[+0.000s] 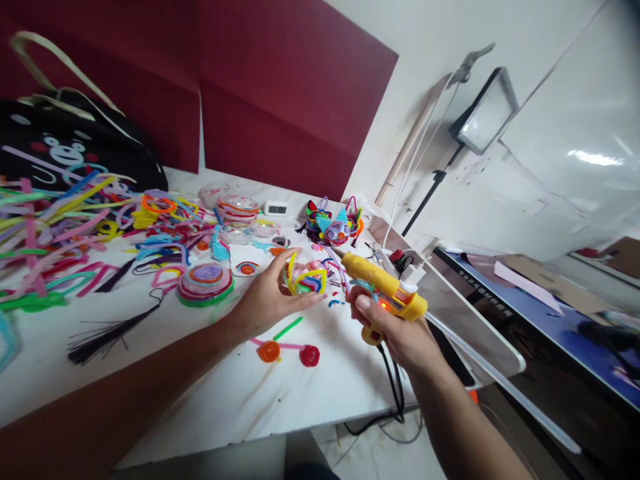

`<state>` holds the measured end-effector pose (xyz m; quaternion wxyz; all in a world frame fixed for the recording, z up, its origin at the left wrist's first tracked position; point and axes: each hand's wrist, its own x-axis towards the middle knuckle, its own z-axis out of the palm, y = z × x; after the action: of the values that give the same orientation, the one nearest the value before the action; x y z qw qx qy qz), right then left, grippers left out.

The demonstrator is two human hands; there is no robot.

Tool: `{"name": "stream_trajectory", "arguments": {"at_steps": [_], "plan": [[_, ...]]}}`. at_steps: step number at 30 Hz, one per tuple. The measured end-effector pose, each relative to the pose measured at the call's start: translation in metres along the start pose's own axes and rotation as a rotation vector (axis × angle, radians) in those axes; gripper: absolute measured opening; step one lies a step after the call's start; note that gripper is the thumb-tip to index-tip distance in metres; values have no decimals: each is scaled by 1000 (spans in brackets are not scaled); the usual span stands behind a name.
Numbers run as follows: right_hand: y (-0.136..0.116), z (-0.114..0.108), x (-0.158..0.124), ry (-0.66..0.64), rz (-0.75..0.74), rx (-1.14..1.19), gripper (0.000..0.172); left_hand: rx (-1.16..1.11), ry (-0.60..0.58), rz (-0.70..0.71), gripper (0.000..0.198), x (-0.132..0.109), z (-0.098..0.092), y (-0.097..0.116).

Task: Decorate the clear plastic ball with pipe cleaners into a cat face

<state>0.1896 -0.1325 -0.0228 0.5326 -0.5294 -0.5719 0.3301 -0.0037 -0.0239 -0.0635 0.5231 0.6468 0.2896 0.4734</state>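
My left hand (265,300) is closed around a small clear ball wrapped in yellow, blue and pink pipe cleaners (305,277), held just above the white table (225,400). My right hand (395,330) grips a yellow hot glue gun (385,287) by its handle. The gun's nozzle points left, close to the wrapped ball, and a small red light glows on its body. Its black cord (393,387) hangs off the table edge.
Loose pipe cleaners (60,233) in many colours cover the table's left. A spiral disc (205,283), clear cups (237,210), a small digital clock (276,209), a finished colourful piece (334,225) and a black tassel (107,333) lie around. A black bag (75,147) stands at the back left.
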Motion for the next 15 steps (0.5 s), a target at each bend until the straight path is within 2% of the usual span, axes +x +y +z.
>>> {"name": "stream_trajectory", "arguments": {"at_steps": [6, 15], "plan": [[-7, -23, -14, -133, 93, -114, 28, 74, 13, 51, 91, -2, -1, 5], [-15, -25, -14, -238, 24, -239, 25, 154, 44, 81, 89, -4, -1, 7]]}}
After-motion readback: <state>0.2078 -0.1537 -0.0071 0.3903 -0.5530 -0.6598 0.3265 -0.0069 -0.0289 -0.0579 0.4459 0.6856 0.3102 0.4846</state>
